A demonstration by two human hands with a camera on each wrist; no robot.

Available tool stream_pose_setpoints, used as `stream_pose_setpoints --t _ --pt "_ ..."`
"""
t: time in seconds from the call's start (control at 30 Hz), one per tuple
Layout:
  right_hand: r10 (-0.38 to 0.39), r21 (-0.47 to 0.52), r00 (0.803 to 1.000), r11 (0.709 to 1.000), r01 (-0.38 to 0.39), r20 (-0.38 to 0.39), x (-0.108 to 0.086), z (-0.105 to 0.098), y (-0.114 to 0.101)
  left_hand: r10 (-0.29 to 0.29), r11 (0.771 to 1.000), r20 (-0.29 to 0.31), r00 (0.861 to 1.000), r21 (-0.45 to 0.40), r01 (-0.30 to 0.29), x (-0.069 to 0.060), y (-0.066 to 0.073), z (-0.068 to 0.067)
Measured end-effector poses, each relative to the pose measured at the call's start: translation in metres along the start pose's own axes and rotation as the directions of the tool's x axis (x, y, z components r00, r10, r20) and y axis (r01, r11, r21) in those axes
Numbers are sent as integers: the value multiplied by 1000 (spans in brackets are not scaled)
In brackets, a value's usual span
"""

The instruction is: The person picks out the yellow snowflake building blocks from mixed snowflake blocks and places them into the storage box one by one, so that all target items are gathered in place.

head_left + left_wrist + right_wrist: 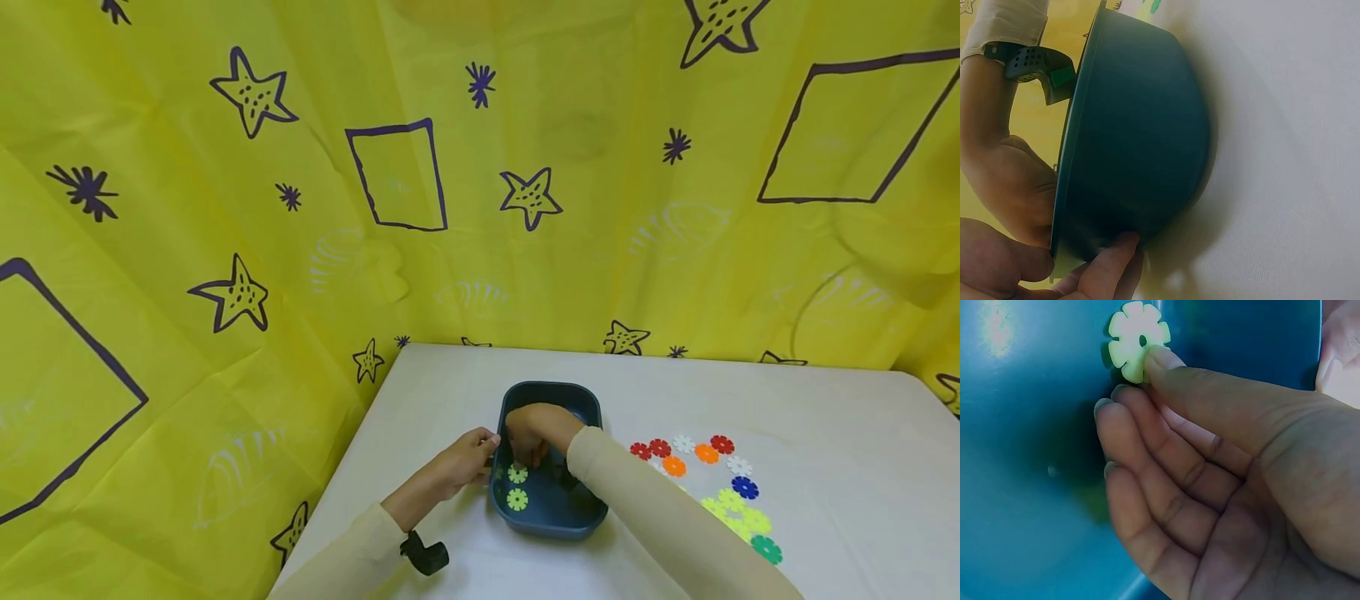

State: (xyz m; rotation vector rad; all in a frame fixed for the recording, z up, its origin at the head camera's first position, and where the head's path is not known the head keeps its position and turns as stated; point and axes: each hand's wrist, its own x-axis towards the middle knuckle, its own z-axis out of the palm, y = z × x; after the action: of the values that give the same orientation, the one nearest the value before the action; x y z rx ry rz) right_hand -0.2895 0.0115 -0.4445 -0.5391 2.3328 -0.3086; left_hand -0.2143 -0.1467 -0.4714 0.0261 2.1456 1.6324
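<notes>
Thumb on a yellow-green disc [1124, 347], the right hand [1235, 487] pinches it inside the blue basin [551, 527]. The left hand [467, 458] grips the basin's left edge, probably to steady it. Yellow-green discs [512, 499] show toward its near-left corner; coloured discs [745, 487] lie beyond its right edge on the white table [847, 467], presumably for easy reach.

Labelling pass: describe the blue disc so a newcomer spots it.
On the white table, find the dark bin. Right of it lies a scatter of notched discs. Between a white disc and yellow-green ones sits the only blue disc.
</notes>
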Motion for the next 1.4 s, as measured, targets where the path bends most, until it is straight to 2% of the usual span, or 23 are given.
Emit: stream_pose_setpoints --t 0.33,0.57,1.0,1.13,1.4 --pt "-3 -26 999 1000 2 -38 -2 3 -2 15 1000 8 1000 -4 -15 0 -1 0" --pt "14 44 998 999 -12 -55 -3 6 -3 15 1000 13 1000 -8 -15 1 -1 1" --pt "45 100 995 994 -36 -87 -2 6 -1 5 1000 17 1000 -11 -5 0 0 0" --pt "17 105 996 994 -9 -83 -3 5 2 8 1000 15 1000 -12 -8 -1 0 0" --pt "-121 86 987 988 130 -102 -14 -7 21 4 1000 5 1000 -10 -4 -2 0 0"
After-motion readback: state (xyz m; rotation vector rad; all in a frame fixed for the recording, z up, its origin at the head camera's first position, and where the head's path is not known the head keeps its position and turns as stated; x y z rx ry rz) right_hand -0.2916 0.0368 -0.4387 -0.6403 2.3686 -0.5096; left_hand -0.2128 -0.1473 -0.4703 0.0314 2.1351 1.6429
